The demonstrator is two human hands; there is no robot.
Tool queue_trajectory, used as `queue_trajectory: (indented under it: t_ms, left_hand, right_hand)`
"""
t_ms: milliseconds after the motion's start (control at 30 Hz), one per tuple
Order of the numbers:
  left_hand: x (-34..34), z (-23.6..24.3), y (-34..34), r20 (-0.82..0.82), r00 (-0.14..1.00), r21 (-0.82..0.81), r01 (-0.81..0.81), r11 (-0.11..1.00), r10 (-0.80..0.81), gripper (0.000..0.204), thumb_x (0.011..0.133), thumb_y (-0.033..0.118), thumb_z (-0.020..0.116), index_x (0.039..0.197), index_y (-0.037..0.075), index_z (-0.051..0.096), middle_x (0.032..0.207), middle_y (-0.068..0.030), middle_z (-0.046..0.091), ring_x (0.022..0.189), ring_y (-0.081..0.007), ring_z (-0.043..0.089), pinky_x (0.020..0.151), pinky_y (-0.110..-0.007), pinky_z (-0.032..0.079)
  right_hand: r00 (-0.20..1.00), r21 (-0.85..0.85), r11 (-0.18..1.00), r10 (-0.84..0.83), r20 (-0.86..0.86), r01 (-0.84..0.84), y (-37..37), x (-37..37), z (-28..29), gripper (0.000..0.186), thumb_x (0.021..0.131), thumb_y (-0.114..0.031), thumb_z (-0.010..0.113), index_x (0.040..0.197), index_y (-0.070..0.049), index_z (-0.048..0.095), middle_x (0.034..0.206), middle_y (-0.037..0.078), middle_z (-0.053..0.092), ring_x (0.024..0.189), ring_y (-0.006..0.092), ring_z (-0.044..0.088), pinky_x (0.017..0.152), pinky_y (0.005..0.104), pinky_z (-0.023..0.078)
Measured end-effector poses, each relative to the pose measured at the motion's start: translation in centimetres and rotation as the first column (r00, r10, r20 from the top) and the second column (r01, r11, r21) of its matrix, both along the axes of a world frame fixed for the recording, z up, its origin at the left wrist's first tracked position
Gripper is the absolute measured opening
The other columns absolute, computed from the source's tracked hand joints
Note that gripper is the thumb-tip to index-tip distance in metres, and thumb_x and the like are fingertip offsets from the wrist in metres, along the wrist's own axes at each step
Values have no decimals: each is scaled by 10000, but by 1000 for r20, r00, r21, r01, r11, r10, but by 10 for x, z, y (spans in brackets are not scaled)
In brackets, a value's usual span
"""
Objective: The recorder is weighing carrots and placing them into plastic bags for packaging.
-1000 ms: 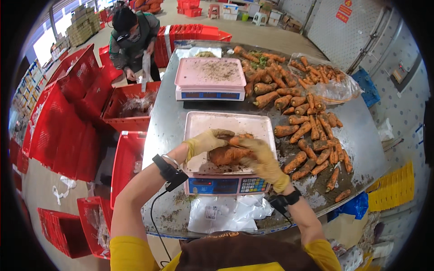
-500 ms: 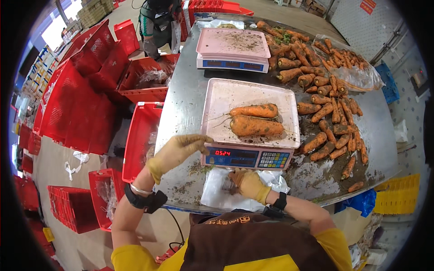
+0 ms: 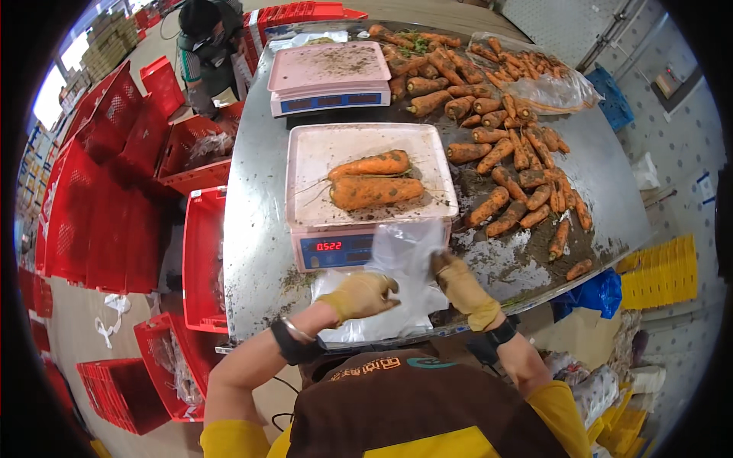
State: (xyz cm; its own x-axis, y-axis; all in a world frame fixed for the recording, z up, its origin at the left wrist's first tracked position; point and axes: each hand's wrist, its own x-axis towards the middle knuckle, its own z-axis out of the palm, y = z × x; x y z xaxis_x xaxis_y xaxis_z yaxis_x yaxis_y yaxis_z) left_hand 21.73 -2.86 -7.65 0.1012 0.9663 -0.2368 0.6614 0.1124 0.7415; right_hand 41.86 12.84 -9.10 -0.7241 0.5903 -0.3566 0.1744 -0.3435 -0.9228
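Note:
My right hand, in a dirty yellowish glove, grips the edge of a clear plastic bag and holds it up before the near scale. My left hand, gloved alike, hovers beside the bag with its fingers bent, thumb and fingertips apart. Beneath both hands, a pile of flat plastic bags lies at the table's near edge. Two large muddy carrots, an upper carrot and a lower carrot, rest on the pan of the near scale. The raised bag covers the scale's keypad; its red display is lit.
A heap of muddy carrots covers the right of the metal table. Behind stands a second scale. Red crates line the left side, where a co-worker bends over one. Yellow crates and a blue bag are at right.
My right hand has lifted a plastic bag off the pile and moved right. My left hand has come down from the scale's display toward the bag. The view has shifted right.

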Motion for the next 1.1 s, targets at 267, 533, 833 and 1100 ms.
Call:
queue_trajectory:
  t_ms: [267, 533, 833, 1100]
  left_hand:
    - [8, -32, 0, 106, 972, -428, 235, 873, -210, 672, 884, 559, 605, 1311, 40, 609, 1266, -200, 644, 1185, -345, 607, 1023, -382, 460]
    - [-36, 49, -34, 952, 276, -110, -82, 990, 129, 582, 1001, 328, 582, 1448, -15, 437, 1422, -112, 524, 1326, -199, 473, 1139, -337, 332]
    - [-40, 98, -80, 920, 78, -304, -477, 825, 384, 437, 1028, 177, 517, 1420, -10, 473, 1381, -138, 563, 1280, -241, 541, 1096, -376, 419]
    - [-51, 50, -121, 706, 446, -135, -677, 723, 550, 408, 1027, 236, 517, 1350, -8, 563, 1296, -100, 610, 1185, -208, 561, 1052, -336, 417]
  right_hand:
    - [807, 649, 484, -417, -419, 587, 63, 99, 170, 339, 936, -134, 599, 1265, -57, 573, 1177, 87, 625, 1067, 243, 613, 943, 428, 505]
    - [812, 897, -22, 416, 410, -441, -21, -46, 160, 488, 825, -164, 727, 1271, -51, 563, 1131, 157, 633, 1009, 331, 619, 857, 415, 499]
    - [944, 245, 915, 329, 1, -319, 16, 0, 78, 330, 988, -259, 601, 1209, -15, 584, 1096, 101, 654, 956, 149, 608, 842, 305, 502]
    - [613, 700, 507, 780, -124, -503, -11, -37, 2, 624, 922, -275, 637, 1435, 28, 449, 1394, 150, 521, 1292, 292, 483, 1119, 420, 358]
